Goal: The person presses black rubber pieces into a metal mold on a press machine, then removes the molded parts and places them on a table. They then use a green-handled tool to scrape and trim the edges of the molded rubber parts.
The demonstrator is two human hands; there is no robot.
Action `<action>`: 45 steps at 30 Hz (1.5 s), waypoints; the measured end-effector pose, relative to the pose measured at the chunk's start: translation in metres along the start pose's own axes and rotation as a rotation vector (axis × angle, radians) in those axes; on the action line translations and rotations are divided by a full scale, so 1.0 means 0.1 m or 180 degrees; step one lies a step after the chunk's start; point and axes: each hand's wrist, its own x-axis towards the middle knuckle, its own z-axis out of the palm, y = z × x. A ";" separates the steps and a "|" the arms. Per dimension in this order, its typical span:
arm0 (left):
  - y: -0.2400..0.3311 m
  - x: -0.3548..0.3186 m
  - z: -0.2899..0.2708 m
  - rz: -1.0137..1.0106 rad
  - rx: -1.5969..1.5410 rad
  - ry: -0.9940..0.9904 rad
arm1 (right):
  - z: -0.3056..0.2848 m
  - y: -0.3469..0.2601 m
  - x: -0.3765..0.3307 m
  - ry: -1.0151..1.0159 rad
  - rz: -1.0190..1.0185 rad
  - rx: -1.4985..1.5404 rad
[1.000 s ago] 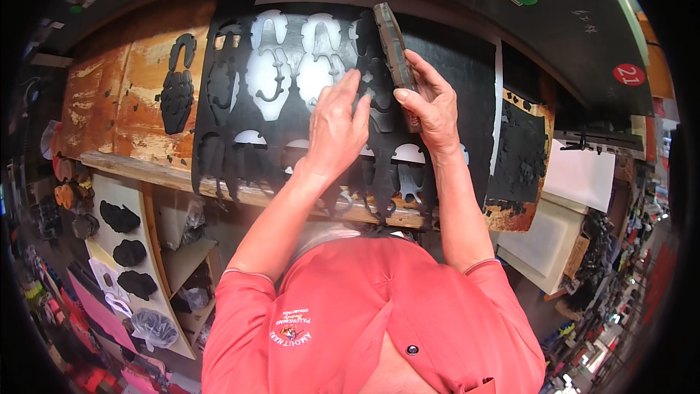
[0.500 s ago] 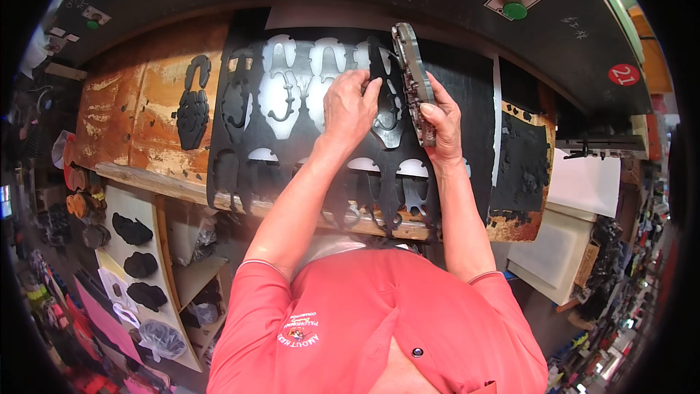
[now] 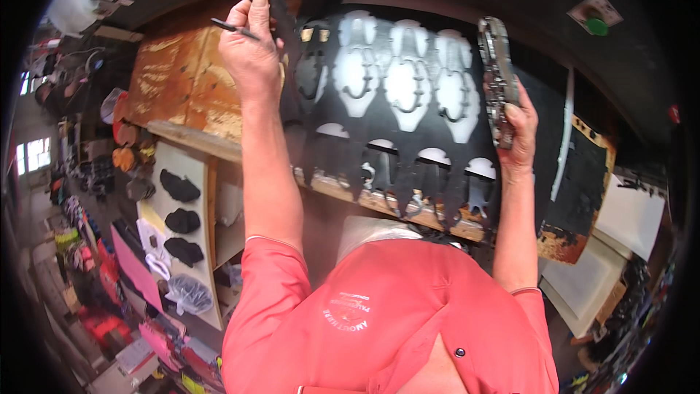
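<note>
Left hand (image 3: 251, 51) is raised high, fingers curled shut, pinching the upper left corner of a black flat sheet with shoe-part-shaped cutouts (image 3: 343, 146); a thin dark strip (image 3: 232, 27) sticks out leftward from between thumb and fingers. Can't tell whether that strip is part of the sheet or a separate piece.

Right hand (image 3: 519, 128) is at the sheet's right edge, fingers wrapped around the lower end of a grey metal cutting die with a toothed outline (image 3: 497, 77). Die stands nearly upright, edge-on, just in front of the sheet's right side.

Sheet hangs between the two hands, covering most of a worn rust-brown wooden board (image 3: 175, 91). Pale cutouts in two rows, pointed tabs along the bottom edge over the board's front lip.

Around: white panel with black cut shoe pieces (image 3: 180, 219) lower left, white flat sheets (image 3: 634, 215) at right, a green round button (image 3: 596, 26) on the dark machine head above. Person's red shirt (image 3: 386, 321) fills the lower centre.
</note>
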 end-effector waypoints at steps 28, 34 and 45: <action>-0.95 -0.88 0.14 0.1768 0.3118 -0.1602 | 0.12 -0.26 -0.12 0.0395 -0.0904 -0.4235; -0.89 -0.86 0.18 0.1733 0.3041 -0.1529 | 0.04 -0.09 -0.14 0.0329 -0.1417 -0.4471; -0.71 -1.69 1.24 0.1939 0.2895 -0.2756 | 0.02 -0.09 -0.14 0.0468 -0.1479 -0.4464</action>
